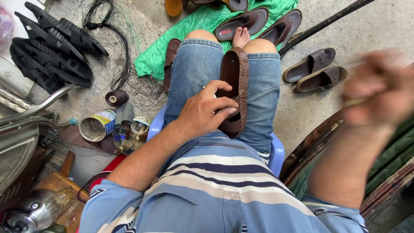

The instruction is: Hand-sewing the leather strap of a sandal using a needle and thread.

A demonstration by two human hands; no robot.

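Sandal [235, 88], dark brown leather, stands on its edge between my thighs, wedged against my denim shorts [194, 73], its long axis running away from my body toward my knees. From the head camera looking down, my left hand [207, 113] rests on it, fingers [224, 110] curled loosely over the near half and pressing it into my lap, thumb along the inner side. A thin thread [276, 88] runs taut from the sandal's stitched rim out to the right. My right hand [379, 86] is raised well apart on that side and blurred; it seems closed around something slim, but I cannot tell what. The left hand is clearly the nearer one. The sandal's rim shows a woven, stitched border, lighter brown than the smooth sole face. More sandals lie on the concrete floor [366, 26] beyond my knees.
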